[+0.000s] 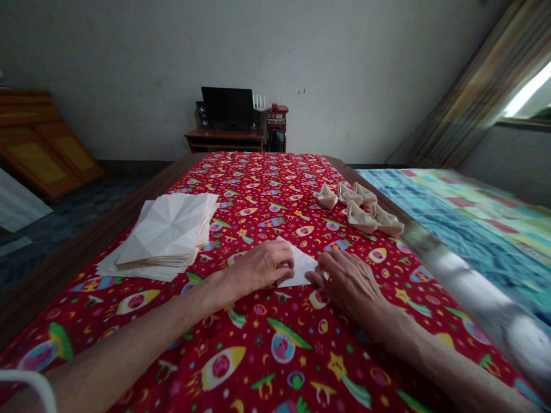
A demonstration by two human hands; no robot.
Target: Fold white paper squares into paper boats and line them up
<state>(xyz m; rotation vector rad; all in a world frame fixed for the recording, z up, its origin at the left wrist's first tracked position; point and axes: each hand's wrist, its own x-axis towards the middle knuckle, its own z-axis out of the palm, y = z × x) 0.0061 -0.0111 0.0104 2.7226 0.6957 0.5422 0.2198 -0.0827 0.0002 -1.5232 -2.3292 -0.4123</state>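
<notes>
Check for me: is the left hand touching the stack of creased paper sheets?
Apart. The head view shows a strip of red patterned tablecloth between the stack of creased paper sheets and the left hand.

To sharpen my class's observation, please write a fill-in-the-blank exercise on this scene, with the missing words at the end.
1. Between the left hand and the right hand lies a folded piece of ____.
2. The stack of creased sheets lies nearer the ____ hand.
3. The background colour of the patterned tablecloth is ____.
4. The screen of the monitor by the wall looks ____.

Missing words: paper; left; red; black.
</notes>
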